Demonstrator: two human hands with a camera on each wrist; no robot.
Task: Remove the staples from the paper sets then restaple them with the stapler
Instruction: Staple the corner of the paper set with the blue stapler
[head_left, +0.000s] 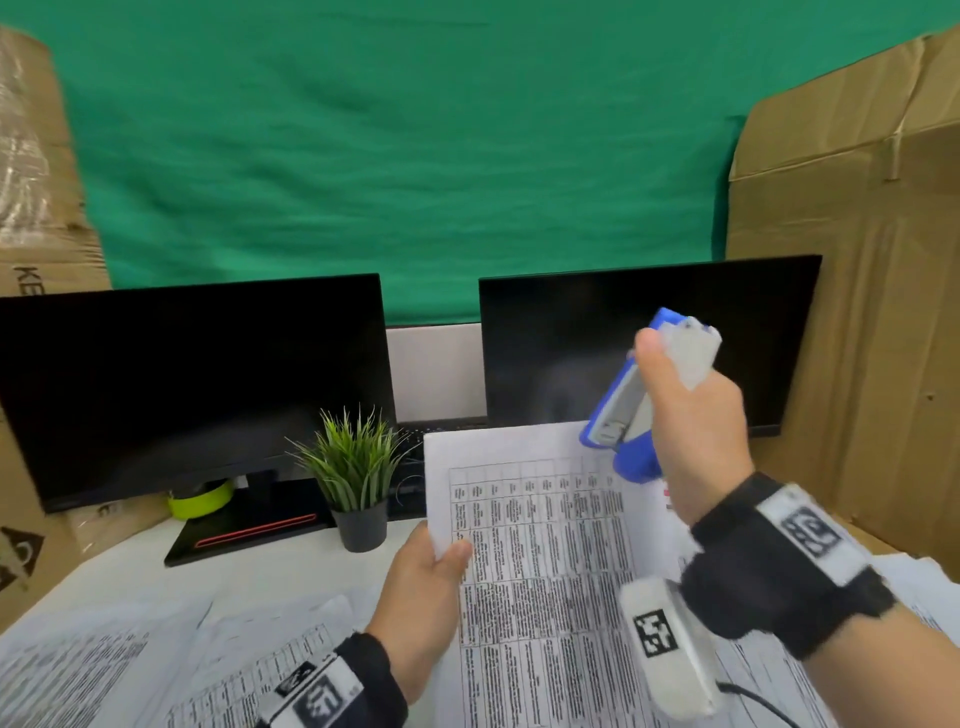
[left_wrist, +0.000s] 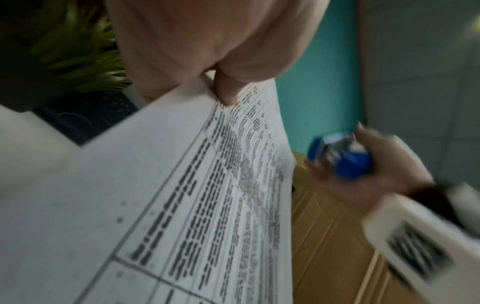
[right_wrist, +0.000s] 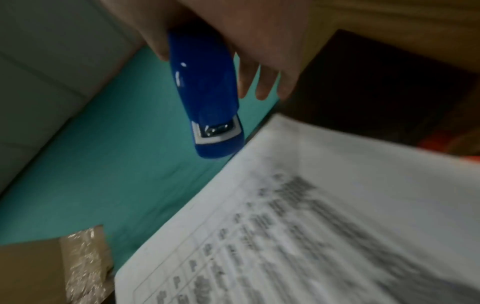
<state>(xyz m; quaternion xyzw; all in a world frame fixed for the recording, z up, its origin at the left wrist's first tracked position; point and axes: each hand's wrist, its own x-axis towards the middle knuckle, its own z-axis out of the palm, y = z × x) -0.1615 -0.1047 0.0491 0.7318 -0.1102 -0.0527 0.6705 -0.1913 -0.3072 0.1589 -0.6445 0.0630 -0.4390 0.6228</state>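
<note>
Green cloth (head_left: 363, 156) behind, two dark screens (head_left: 192, 384) and a small plant (head_left: 353, 457) on a white desk (head_left: 130, 566) with loose papers (head_left: 104, 670) lying about. Left hand (head_left: 421, 597) pinching the paper set (head_left: 545, 571) by its left edge, held up off the desk; right hand (head_left: 691, 426) wrapped tight round the blue stapler (head_left: 623, 410), nose just beside the top right corner, not yet biting. Could slip apart or bend, being held on one side only, so the staple might miss some sheets or go in crooked.

Potted plant (head_left: 357, 475) stands between two monitors (head_left: 197, 384), loose papers (head_left: 156, 654) before them.
</note>
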